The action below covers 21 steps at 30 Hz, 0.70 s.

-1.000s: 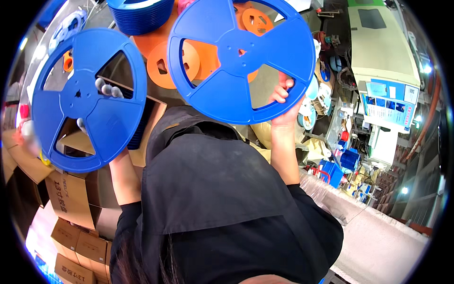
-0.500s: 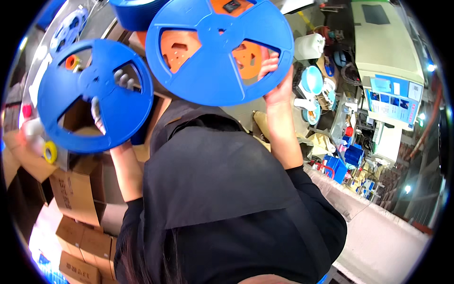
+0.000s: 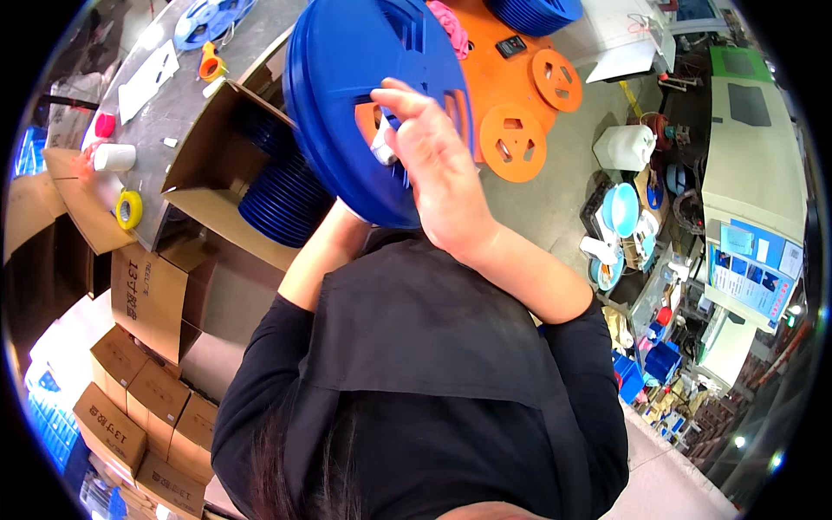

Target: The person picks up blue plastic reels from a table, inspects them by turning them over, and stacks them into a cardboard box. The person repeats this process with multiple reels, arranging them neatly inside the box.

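Blue plastic reels (image 3: 334, 95) are held together, tilted, in front of my chest. My left hand (image 3: 382, 147) grips them from behind; only its pale-covered fingertips show through a cut-out, and the rest is hidden by the reels. Over the near face, my right hand (image 3: 440, 169) is bare with its fingers stretched out, close to the cut-out; whether it touches the reel I cannot tell. To the left stands an open cardboard box (image 3: 208, 208) with a row of blue reels (image 3: 282, 204) on edge inside it.
Beyond the reels are an orange surface (image 3: 498, 82), orange discs (image 3: 513, 143), a black device (image 3: 510, 46) and a blue reel stack (image 3: 542, 12). On the grey table (image 3: 165, 121) lie an orange tape dispenser (image 3: 211, 63) and yellow tape (image 3: 129, 210). Stacked cartons (image 3: 156, 390) stand lower left.
The two reels, held apart before, are now together. My left hand moved right, behind them; my right hand let go of its rim and moved left across their face. The open box came into fuller view.
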Available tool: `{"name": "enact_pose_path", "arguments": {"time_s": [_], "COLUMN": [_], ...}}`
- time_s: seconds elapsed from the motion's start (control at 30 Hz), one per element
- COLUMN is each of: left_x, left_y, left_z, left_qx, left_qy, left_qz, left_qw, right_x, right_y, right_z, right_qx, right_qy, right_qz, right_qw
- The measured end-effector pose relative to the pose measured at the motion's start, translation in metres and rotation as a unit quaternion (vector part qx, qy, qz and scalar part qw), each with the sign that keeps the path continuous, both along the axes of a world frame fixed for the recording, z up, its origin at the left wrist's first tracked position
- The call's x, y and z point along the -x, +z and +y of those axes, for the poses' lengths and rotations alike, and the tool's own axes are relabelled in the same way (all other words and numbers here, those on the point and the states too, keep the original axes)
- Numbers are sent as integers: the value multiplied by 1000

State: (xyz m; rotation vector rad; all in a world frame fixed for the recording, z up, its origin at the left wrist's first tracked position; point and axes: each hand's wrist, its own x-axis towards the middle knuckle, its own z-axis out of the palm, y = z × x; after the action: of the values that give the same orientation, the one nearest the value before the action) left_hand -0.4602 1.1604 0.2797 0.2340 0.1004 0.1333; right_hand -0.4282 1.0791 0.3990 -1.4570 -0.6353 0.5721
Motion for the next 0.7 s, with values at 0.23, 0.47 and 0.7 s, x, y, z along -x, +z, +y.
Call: {"name": "enact_pose_path", "arguments": {"time_s": [0.23,0.47,0.7], "left_x": [31,34,28], "left_y": [-21,-22,-25], "left_z": [11,16,13], "left_qx": [201,198,205], "left_qy": [-105,-83,-61], "left_qz": [-104,-109,-171], "left_qw": [968,971,962], "right_x": [-35,-30,-65], "right_y": [82,158,123], "right_z": [-81,-189,-212], "right_qx": [311,78,-683], "right_qy": [386,365,84], "right_qz": [-376,-407,-14], "right_qw": [783,834,726]}}
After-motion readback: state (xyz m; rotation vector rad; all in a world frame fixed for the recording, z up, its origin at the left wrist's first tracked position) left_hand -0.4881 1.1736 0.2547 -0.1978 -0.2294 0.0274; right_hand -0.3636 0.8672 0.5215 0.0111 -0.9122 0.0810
